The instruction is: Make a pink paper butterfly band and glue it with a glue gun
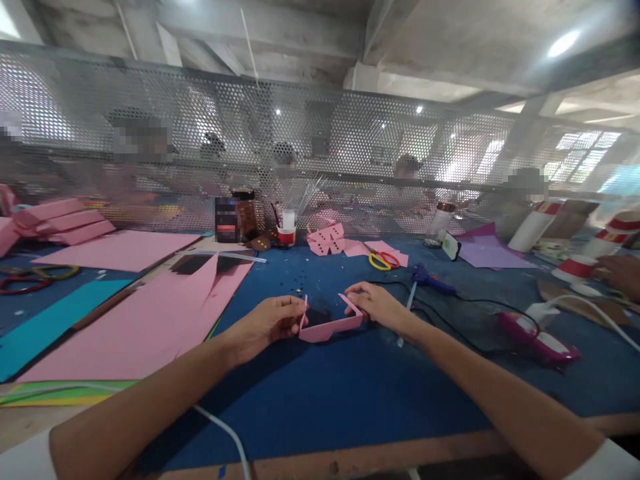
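Note:
A folded strip of pink paper (330,329) is held up between my two hands just above the blue table mat (320,400). Its two ends are bent upward, so it forms an open three-sided shape. My left hand (273,321) pinches the left end between thumb and fingers. At the other end, my right hand (377,305) grips the bent flap with its fingertips. A blue glue gun (434,280) lies to the right of my right hand, its cord running across the mat. Beyond the strip are yellow-and-red scissors (384,260) on pink paper scraps.
Large pink sheets (135,320) and a teal sheet (60,320) cover the left side. A magenta power strip (537,340) with cables lies at right. A perforated metal screen (320,147) stands behind jars and a cup (287,233). A co-worker's hand (620,275) shows at far right.

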Demonstrator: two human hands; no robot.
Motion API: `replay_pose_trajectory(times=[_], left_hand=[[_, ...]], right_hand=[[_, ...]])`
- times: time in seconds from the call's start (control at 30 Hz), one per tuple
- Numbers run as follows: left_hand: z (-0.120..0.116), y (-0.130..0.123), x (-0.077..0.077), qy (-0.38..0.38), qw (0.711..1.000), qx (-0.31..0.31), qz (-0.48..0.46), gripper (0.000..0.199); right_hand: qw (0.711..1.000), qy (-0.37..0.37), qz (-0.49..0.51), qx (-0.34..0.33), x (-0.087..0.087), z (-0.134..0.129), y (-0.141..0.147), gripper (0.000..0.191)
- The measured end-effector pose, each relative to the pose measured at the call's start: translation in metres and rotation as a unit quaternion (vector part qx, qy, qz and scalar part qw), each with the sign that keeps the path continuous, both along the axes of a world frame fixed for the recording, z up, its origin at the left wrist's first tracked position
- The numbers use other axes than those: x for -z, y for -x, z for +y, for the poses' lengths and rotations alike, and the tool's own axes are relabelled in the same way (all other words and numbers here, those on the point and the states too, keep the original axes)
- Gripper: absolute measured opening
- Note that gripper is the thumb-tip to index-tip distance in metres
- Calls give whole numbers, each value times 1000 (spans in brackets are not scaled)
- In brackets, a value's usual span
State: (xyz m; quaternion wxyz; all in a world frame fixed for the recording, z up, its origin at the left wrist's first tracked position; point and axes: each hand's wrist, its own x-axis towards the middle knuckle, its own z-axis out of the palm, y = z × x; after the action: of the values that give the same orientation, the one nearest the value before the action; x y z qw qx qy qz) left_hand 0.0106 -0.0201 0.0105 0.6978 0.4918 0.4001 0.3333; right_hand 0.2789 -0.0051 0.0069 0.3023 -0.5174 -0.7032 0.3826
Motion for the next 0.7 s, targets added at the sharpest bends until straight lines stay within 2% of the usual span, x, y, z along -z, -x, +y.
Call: replay_pose_trajectory(times=[0.1, 0.27, 0.5, 0.7], left_hand=[[0, 0, -1, 6, 1000, -4, -2, 17], [0, 0, -3, 10, 1000, -8, -8, 17], [-2, -3, -6, 24, 999, -22, 1, 21], [-2, -4, -8, 26, 999, -27, 8, 24]], right_hand=[[989, 105, 104, 0, -4, -3, 6, 31], [955, 192, 226, 4, -4, -3, 6, 29], [942, 222, 251, -1, 1, -1, 2, 28], [946, 210, 246, 17, 2, 0, 3, 28]])
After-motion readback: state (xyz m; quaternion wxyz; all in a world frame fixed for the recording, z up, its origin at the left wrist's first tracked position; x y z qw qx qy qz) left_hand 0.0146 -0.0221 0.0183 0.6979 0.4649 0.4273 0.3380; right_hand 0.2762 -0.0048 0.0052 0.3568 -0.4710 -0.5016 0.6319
